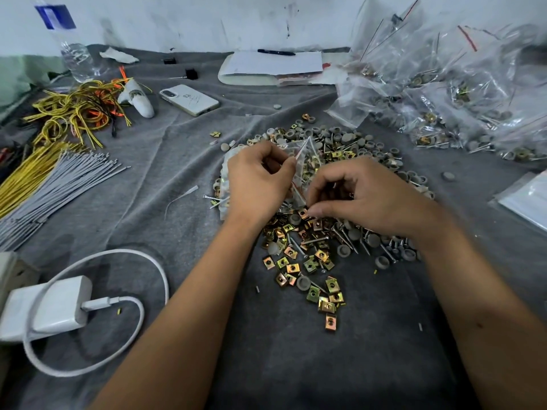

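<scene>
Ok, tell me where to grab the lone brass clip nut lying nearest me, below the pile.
Pinch the clip nut across its left and right edges, coming straight down from above. It lies flat on the grey cloth, hole up, with bare cloth on those sides, so nothing blocks a pinch. Probably use the right hand, since the left hand holds the small clear bag.

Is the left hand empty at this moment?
No, the left hand pinches a small clear bag between its fingers, above the pile of metal clips.
</scene>
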{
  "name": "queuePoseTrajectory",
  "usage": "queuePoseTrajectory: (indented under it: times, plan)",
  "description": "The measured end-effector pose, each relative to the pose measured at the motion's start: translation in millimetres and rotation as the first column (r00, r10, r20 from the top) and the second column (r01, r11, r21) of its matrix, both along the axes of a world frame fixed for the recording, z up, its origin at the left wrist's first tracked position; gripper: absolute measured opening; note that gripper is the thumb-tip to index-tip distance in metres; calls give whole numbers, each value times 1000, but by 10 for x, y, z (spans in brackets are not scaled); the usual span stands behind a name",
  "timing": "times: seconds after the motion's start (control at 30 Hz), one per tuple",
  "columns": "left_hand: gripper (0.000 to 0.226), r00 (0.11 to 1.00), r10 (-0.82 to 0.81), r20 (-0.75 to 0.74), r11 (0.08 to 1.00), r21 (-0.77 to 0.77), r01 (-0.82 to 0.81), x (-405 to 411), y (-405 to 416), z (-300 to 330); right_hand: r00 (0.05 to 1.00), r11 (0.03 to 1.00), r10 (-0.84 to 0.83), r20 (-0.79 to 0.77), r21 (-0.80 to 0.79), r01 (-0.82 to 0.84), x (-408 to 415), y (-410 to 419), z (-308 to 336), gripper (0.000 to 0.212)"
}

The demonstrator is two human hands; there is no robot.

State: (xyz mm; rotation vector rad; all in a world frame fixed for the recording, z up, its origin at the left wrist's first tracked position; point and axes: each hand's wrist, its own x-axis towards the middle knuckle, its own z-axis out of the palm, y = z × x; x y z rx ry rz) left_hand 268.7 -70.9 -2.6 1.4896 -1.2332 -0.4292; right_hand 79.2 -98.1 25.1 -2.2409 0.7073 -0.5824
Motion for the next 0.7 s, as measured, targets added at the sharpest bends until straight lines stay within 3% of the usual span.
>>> queuePoseTrajectory:
  times: [0.13, 0.2, 0.33, 0.7]
  plan:
    - [12, 999, -40, -16, 999, -23, 39, 6, 15, 10, 951, 975, -159, 265, -109, 194, 125, 19, -52, 12]
    - [14, 996, -75, -39, 997, -28, 74, 2, 26, 16, 921, 939, -229, 315, -179, 295, 153, 21, -64, 14]
    - [15, 992, -112, -50, 993, -35, 110, 1, 37, 24, 908, 885, -314, 278, -260, 385, 165, 15, -90, 11]
    - [15, 989, -113, -94, 994, -21, 111, 17, 43, 34, 868, 875, -429, 249, -124, 468, 162, -6, -112, 9]
